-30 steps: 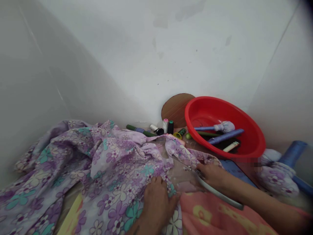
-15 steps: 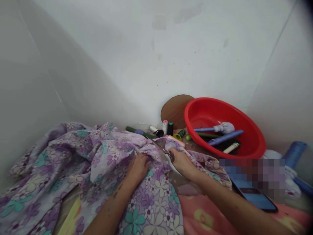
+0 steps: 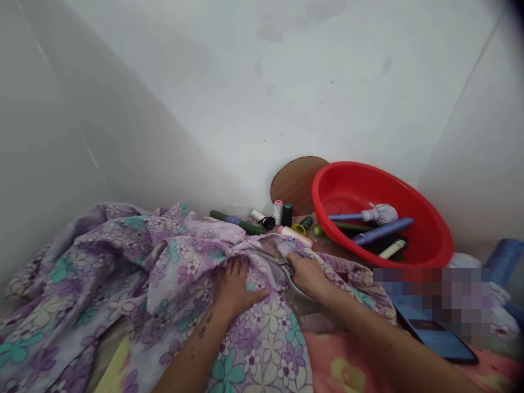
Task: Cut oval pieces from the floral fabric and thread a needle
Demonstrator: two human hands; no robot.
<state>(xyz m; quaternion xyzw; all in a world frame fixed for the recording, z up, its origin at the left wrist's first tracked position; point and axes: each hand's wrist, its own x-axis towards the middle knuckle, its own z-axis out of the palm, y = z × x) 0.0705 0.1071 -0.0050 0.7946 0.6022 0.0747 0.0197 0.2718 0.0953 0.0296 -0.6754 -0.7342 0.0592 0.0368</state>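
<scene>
On floral fabric point(image 3: 262, 327): left hand point(image 3: 235, 286) spread; right hand point(image 3: 310, 274) gripping scissors point(image 3: 280, 260).

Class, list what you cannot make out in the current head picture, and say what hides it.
Head view: the grip end of the scissors, partly covered by the right hand.
Head view: part of the phone, under pixelation.
Head view: the right side of the brown board, behind the red basin.
Head view: the extent of the floral cloth, cut by the left and bottom edges.

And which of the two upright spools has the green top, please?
The black spool, standing just to the right of the upright white spool, whose top is pink.
</scene>
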